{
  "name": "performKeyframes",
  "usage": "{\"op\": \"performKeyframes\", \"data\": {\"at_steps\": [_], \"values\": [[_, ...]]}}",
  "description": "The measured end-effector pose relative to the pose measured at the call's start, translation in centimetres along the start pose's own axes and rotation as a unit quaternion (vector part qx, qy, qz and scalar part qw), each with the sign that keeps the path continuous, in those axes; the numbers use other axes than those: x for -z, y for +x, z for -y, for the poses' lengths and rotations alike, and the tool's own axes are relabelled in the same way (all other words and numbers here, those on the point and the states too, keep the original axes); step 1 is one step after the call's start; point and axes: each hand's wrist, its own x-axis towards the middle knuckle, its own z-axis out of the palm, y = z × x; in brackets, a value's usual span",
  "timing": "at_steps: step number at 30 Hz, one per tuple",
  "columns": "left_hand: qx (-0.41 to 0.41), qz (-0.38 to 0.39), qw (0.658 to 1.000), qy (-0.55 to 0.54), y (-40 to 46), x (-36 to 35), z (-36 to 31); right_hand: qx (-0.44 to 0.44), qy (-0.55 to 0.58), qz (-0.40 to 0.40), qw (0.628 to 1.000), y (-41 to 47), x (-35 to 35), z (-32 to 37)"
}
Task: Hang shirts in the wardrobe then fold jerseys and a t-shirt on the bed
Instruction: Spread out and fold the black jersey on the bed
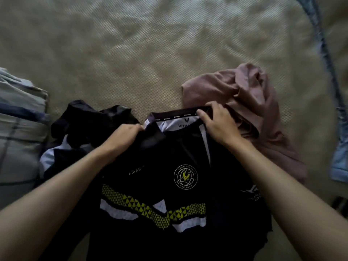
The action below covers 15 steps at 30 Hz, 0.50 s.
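A black jersey (169,185) with a round crest and a yellow and white band lies front up on the bed (150,63), collar pointing away from me. My left hand (123,136) grips the left shoulder by the collar. My right hand (214,123) pinches the right end of the collar. A second dark jersey (79,129) lies crumpled just to the left, partly under the first. A dusty pink t-shirt (254,110) is bunched up to the right, touching the black jersey.
The bed has a beige textured cover. Folded grey-blue bedding (20,119) is stacked at the left edge. A blue patterned fabric (337,147) runs along the right edge.
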Motion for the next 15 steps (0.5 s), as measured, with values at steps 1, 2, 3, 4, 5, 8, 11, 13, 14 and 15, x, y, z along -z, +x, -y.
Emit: {"op": "performKeyframes", "data": {"at_steps": [1,2,3,4,5,8,11,13,14,15], "values": [[-0.019,-0.004,0.999,0.034,-0.7,-0.1,0.3,0.011,-0.018,-0.001,1.000,-1.6,-0.1,0.1],[-0.037,-0.013,0.997,0.062,-1.3,0.0,0.4,0.021,-0.035,0.006,0.999,-3.0,-0.3,0.0],[-0.054,-0.027,0.996,0.072,-1.6,0.3,0.2,0.031,-0.057,0.020,0.998,-3.9,-0.6,-0.3],[-0.080,-0.040,0.994,0.065,-1.9,0.6,0.0,0.035,-0.080,0.040,0.995,-4.4,-0.8,-0.7],[-0.108,-0.055,0.991,0.062,-2.0,1.1,0.0,0.032,-0.094,0.060,0.993,-4.4,-1.0,-1.1],[-0.164,-0.037,0.975,0.146,-1.2,3.8,2.0,0.012,-0.088,0.071,0.994,-2.5,-0.6,-1.7],[-0.162,0.004,0.963,0.216,0.4,7.3,4.5,-0.005,-0.075,0.065,0.995,0.4,0.9,-2.0],[-0.171,-0.009,0.959,0.224,2.3,9.0,5.1,-0.022,-0.073,0.067,0.995,2.4,2.0,-2.4],[-0.167,-0.025,0.961,0.218,3.5,9.5,5.0,-0.026,-0.077,0.065,0.995,3.3,2.5,-2.5],[-0.157,-0.041,0.963,0.215,4.8,10.0,4.6,-0.023,-0.084,0.059,0.994,4.0,3.0,-2.7]]}}
